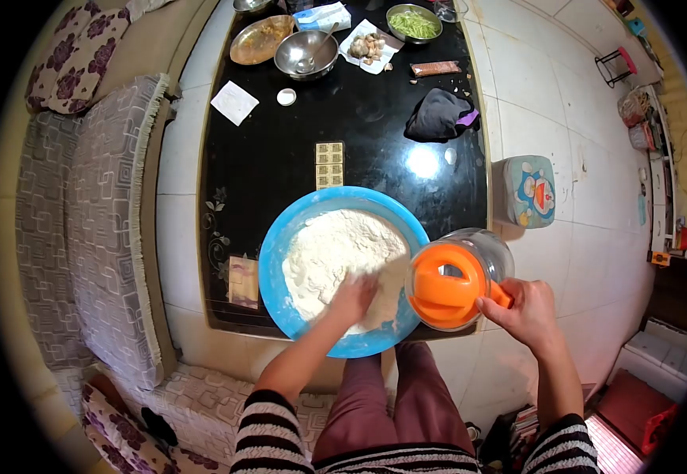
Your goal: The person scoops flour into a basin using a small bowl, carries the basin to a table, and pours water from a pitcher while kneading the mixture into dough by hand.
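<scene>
A large blue basin [279, 213] holds a heap of white flour [335, 245] at the near edge of the table. My left hand [354, 296] is down in the flour; its fingers are blurred and partly buried, so their pose does not show. By its orange handle, my right hand [524, 310] grips a clear pitcher [486, 249] with an orange lid [446, 284]. The pitcher tilts towards the basin, its lid side close over the right rim. Whether any liquid comes out cannot be made out.
On the black table [280, 158] stand a steel bowl [306, 55] with a spoon, a bowl of shredded greens [415, 24], garlic on paper [369, 49] and a dark cloth bag [438, 117]. A cartoon-patterned stool [529, 192] is at right, a sofa [106, 237] at left.
</scene>
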`<move>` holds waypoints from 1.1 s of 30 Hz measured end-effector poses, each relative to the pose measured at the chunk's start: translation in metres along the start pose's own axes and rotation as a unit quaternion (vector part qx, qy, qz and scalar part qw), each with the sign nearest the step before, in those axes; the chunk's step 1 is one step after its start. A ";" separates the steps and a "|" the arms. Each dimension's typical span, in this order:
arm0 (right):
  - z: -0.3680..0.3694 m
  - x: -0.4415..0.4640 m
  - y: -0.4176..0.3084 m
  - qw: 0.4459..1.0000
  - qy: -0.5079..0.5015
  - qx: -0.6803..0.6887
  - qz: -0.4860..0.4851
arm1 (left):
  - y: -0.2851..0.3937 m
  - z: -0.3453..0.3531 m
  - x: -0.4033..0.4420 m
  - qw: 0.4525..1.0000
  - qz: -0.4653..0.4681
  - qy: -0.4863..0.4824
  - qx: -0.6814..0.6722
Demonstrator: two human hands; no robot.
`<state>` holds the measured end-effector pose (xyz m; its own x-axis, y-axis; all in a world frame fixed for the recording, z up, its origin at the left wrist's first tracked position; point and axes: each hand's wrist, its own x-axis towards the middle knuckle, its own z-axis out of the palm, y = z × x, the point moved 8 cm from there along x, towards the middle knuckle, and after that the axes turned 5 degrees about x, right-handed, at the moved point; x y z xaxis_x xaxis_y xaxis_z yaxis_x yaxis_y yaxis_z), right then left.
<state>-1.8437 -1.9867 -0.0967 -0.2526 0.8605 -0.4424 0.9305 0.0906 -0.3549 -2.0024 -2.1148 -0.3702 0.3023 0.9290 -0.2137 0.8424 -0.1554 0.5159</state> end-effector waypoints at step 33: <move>0.000 0.003 -0.027 0.991 0.032 -0.093 -0.088 | -0.056 -0.074 -0.023 0.950 -0.300 0.023 0.084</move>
<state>-1.8689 -1.9865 -0.0882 -0.4040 0.8521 -0.3326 0.9077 0.3284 -0.2612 -2.0900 -2.1024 -0.3328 -0.2716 0.8804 -0.3888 0.9171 0.3593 0.1730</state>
